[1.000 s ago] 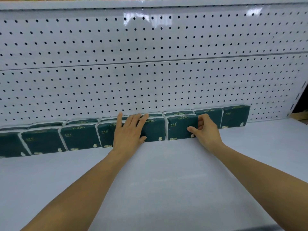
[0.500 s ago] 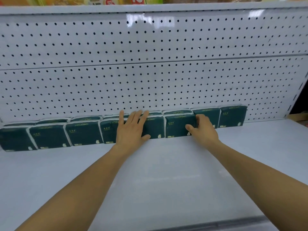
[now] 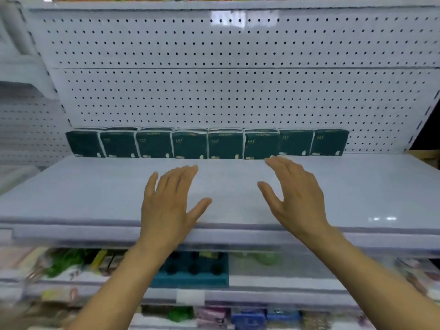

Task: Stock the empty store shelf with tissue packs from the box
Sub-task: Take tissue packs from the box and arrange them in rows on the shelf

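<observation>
Tissue packs [image 3: 207, 144] stand in a row mid-frame on the shelf [image 3: 357, 186]; left hand [image 3: 166, 203] and right hand [image 3: 297, 198] hover with fingers wide, empty, so next fetch more packs.

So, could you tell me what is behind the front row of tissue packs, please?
Behind the front row of tissue packs, the tops of a second row peek out against the pegboard. The rest of that second row is covered.
</observation>
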`<state>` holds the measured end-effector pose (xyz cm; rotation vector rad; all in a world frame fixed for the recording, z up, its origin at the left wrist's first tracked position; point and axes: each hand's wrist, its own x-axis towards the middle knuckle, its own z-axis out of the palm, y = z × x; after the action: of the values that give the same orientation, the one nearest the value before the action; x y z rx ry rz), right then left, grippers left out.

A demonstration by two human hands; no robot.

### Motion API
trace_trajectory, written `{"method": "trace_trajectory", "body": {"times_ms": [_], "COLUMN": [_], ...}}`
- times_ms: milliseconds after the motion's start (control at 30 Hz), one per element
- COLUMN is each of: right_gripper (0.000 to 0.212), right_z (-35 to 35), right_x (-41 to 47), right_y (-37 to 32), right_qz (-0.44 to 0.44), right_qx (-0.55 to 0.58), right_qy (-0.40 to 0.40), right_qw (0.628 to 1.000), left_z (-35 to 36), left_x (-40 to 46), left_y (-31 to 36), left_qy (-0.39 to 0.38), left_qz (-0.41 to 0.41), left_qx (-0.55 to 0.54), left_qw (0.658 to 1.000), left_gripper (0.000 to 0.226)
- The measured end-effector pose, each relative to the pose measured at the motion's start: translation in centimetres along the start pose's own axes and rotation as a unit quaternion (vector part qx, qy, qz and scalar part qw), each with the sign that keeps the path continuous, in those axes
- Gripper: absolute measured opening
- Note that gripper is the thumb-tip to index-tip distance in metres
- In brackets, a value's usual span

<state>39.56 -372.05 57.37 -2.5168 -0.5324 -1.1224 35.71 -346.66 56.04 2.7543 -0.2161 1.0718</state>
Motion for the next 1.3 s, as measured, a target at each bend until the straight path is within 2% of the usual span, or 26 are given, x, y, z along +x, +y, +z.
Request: {"method": "trace_trajectory", "body": {"times_ms": [233,433,700,833,1000,1100,1200,1300], "right_gripper": [0.045,0.046,0.040,0.039,0.056,0.081,0.103,0.098], "right_z": [-0.2,5.1,14.6,19.4,25.2,28.3,31.4,34.0], "right_x": [-8.1,-12.1,-17.7,-20.2,-23.0,-25.3,-28.3,-30.7], "right_y": [-10.7,-21.4,-36.6,-42.8,-49.0,-52.2,-54.7,-55.5], "right_qz": [-0.105,-0.175,-0.194,-0.210,-0.228,-0.227,-0.213,-0.164], "right_qx": [0.114,0.185,0.237,0.215,0.184,0.157,0.133,0.133], "right_qy": [-0.068,-0.161,-0.335,-0.453,-0.570,-0.625,-0.666,-0.678], "right_qw": [0.986,0.954,0.891,0.839,0.768,0.730,0.703,0.704], "left_z": [-6.1,-9.1,-13.1,-14.0,-11.5,-9.3,-7.3,-6.0], "left_x": [-12.7,-22.6,-36.7,-41.9,-46.6,-48.4,-49.7,-50.0], "left_y": [-3.1,-10.4,-23.4,-30.7,-38.2,-41.1,-42.8,-43.6], "left_qy": [-0.014,-0.082,-0.235,-0.286,-0.345,-0.382,-0.415,-0.418], "left_qz": [-0.044,-0.163,-0.345,-0.430,-0.495,-0.511,-0.495,-0.483], "left_qx": [0.054,0.077,0.087,0.065,0.001,-0.037,-0.077,-0.101], "left_qw": [0.998,0.980,0.905,0.854,0.797,0.769,0.759,0.762], "left_gripper": [0.061,0.063,0.064,0.060,0.060,0.061,0.063,0.062]}}
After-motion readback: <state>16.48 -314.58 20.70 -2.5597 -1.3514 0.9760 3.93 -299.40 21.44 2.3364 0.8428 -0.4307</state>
